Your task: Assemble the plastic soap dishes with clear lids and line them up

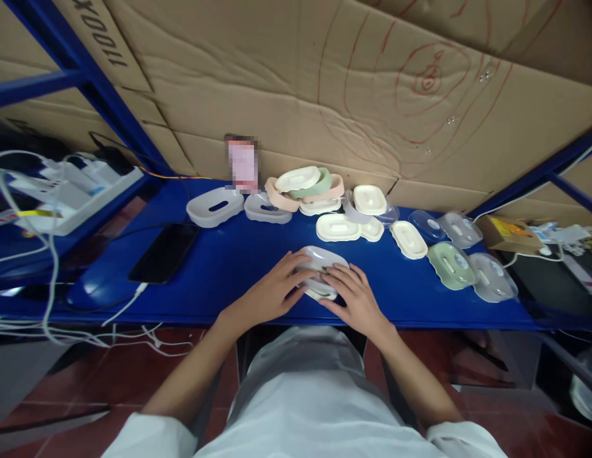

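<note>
Near the front edge of the blue table, a pale plastic soap dish [324,256] with a clear, shiny top sits between my two hands. My left hand [284,283] grips its left side, the fingers lying over the top and the thumb at the near edge. On the other side, my right hand [356,296] has its fingers bent over the top and its thumb low at the front. A cream part shows beneath, partly hidden by the fingers. Just beyond are cream oval trays [338,227], and a single cream tray [409,240] lies to the right.
Grey soap dish shells [214,207] and a pile of peach, green and cream parts [303,184] line the back. Several lidded dishes, one green [451,265], stand at right. A black phone [165,253] on a white cable and a power strip [81,191] are left.
</note>
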`<state>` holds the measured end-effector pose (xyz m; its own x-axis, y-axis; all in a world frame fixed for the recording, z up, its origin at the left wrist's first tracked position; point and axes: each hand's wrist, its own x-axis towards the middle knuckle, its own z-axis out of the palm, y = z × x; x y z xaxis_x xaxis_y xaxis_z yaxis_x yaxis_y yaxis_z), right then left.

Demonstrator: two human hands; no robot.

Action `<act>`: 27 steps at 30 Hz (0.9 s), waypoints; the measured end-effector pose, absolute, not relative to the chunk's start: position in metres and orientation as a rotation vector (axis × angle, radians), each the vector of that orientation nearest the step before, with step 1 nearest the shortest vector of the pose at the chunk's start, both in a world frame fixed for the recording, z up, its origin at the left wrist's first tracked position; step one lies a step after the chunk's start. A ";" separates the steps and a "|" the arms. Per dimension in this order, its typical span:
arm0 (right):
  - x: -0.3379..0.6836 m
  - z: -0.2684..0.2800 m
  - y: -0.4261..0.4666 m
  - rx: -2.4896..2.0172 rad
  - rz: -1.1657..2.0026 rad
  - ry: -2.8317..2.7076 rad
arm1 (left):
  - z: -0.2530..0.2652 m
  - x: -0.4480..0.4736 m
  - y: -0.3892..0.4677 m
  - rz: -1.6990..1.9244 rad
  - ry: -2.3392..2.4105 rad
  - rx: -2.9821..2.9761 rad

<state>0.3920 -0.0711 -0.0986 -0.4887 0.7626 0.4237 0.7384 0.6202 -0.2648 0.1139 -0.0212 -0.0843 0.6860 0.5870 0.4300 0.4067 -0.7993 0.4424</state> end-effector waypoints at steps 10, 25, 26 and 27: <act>0.371 -0.082 -0.083 -1.118 -0.103 -2.460 | -0.101 0.100 -0.025 0.863 0.869 2.656; 0.381 -0.086 -0.072 -1.086 -0.055 -2.509 | -0.106 0.100 -0.027 0.940 0.974 2.660; 0.379 -0.087 -0.075 -1.084 -0.071 -2.522 | -0.105 0.100 -0.027 0.942 0.973 2.671; 0.377 -0.088 -0.077 -1.092 -0.086 -2.531 | -0.104 0.100 -0.027 0.939 0.973 2.683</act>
